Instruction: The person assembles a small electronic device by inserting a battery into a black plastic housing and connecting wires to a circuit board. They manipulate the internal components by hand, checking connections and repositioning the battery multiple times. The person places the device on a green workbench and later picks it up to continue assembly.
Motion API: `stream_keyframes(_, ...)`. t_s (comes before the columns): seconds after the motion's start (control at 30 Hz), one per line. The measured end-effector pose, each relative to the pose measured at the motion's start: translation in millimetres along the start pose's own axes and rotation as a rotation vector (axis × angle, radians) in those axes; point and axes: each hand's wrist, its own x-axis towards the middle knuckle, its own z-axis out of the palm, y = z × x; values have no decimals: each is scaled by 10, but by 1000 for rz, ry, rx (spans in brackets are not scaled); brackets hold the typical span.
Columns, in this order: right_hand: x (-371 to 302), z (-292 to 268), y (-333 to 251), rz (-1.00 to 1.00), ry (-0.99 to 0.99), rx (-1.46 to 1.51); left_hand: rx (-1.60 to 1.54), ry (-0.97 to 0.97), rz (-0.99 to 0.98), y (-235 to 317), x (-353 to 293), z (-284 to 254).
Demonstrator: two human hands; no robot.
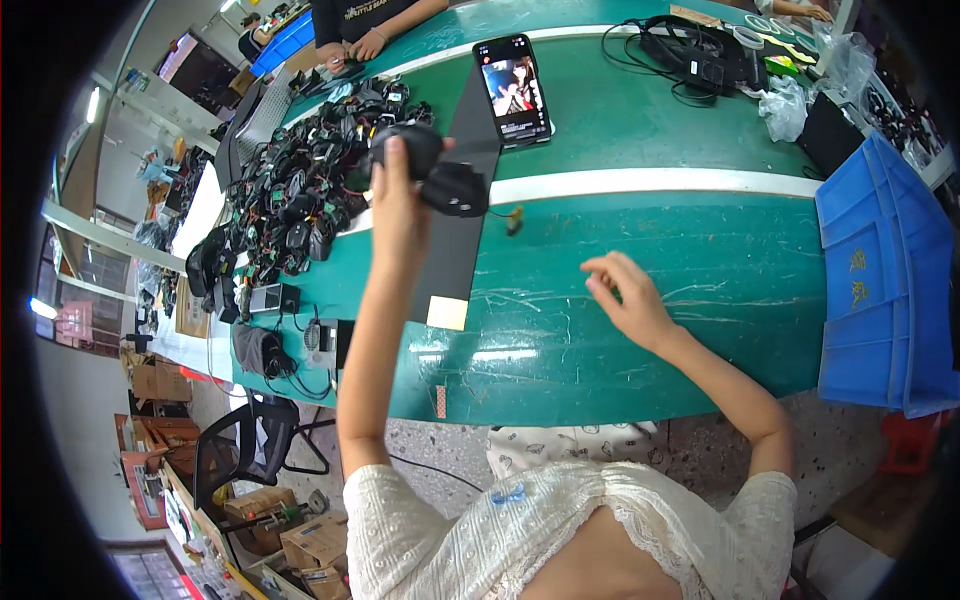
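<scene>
While our left hand is clamped on the black mouse shell lifted above the dark mat beside the parts pile, and our right hand hovers empty with fingers apart over the green worktop, we'd best keep the shell's dangling lower half supported.

- Green surface with a white stripe
- Smartphone, screen lit
- Blue bin, right edge
- Cables with adapter
- Clear plastic bags
- Black office chair
</scene>
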Motion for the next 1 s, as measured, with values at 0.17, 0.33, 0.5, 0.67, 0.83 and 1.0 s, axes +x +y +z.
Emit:
stream_keyframes(0.17,125,85,-30,199,27,577,-228,-82,-239,-479,-245,242)
stream_keyframes(0.33,200,160,-16,527,-186,1234,-263,-117,-211,-753,-552,558)
stream_keyframes(0.5,220,37,82,506,11,1492,12,-274,168,-1103,-802,638)
stream_keyframes(0.67,234,-43,194,438,93,1574,368,-366,625,-1154,-848,638)
stream_keyframes(0.83,265,-155,192,500,122,1522,821,-513,894,-980,-925,608)
stream_keyframes(1.0,247,-279,223,494,299,1405,874,-579,695,-981,-993,636)
